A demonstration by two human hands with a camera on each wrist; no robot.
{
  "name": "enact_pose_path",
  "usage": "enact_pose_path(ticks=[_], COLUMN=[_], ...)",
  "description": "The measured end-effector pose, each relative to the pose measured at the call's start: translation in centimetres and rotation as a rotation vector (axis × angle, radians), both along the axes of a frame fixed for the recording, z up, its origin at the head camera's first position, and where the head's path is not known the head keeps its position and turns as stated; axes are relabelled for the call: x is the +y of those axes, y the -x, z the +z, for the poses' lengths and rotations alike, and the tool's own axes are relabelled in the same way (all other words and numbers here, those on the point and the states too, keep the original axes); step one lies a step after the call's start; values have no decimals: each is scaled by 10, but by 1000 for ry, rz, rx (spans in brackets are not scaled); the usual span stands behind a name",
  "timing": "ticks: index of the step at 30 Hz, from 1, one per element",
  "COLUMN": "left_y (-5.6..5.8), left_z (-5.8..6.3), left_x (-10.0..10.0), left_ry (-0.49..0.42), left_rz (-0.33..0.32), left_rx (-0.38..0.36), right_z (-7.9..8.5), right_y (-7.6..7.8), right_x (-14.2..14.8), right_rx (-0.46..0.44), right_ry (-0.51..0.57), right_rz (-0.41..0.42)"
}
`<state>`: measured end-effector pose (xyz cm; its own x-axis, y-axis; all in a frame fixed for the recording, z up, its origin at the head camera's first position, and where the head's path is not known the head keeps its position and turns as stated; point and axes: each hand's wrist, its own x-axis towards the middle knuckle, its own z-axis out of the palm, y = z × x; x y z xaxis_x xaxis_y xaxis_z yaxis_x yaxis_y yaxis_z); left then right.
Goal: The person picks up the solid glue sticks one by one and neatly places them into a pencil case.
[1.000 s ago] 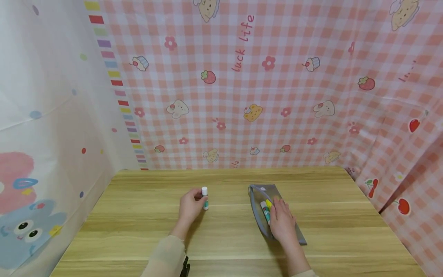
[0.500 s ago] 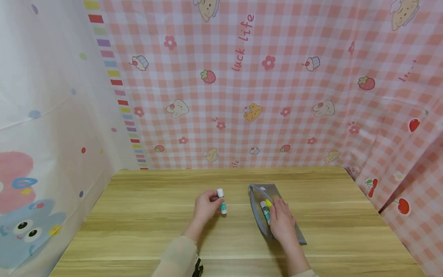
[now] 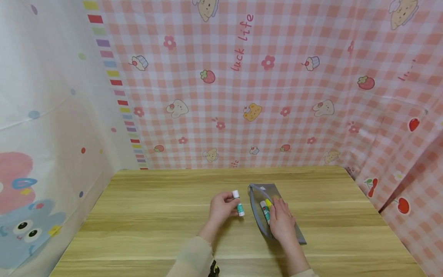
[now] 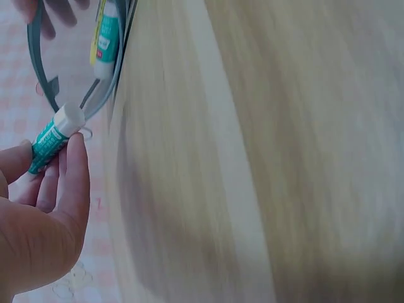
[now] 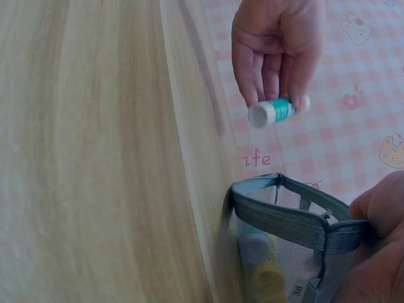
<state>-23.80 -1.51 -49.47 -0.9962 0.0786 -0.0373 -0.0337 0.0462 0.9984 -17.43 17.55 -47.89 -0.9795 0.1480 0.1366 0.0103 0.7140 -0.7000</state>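
My left hand [image 3: 221, 209] pinches a white-capped glue stick [image 3: 238, 203] with a green label between thumb and fingers, just left of a grey mesh zip pouch [image 3: 255, 212]. In the left wrist view, that glue stick [image 4: 50, 140] is tilted and overlaps the pouch's rim. The pouch lies on the table with its zip side gaping. Its far side is gripped by my right hand [image 3: 282, 223] at the zip edge [image 5: 344, 230]. Inside show a second green-and-white glue stick [image 3: 265, 211] and a yellow item [image 3: 268, 204], partly covered by my right hand.
A wood-grain table [image 3: 145, 215] lies under both hands. Behind it hangs a pink checked curtain [image 3: 228, 96] with cartoon prints, and a white curtain [image 3: 62, 127] hangs at the left. A black strap [image 3: 214, 268] shows at the left sleeve [image 3: 194, 254].
My left hand has moved right across the table with the glue stick, close to the pouch's opening. The glue stick now leans slightly. My right hand and the pouch have stayed in place.
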Motion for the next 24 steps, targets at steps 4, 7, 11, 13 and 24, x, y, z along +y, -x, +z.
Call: enact_pose_path(ticks=[4,7,11,13,24], left_y=[-2,-3,-7,-9,-15], left_z=[-2,-3,-5,-6,-10], left_x=[12,20,29,34,57], left_ry=[3,0,-20,-31,-23], left_rz=[10,17,28,39,68], left_rx=[-8,-8,-8,-20,-72], right_z=[0,-1,-2,-2,-1], right_y=[0,0,1,1,2], right_x=[1,2,2,2,2], right_rx=[-5,-13,-24,-27,-26], right_ry=[6,13,9,5,1], right_rz=[-1,-1,1,2,0])
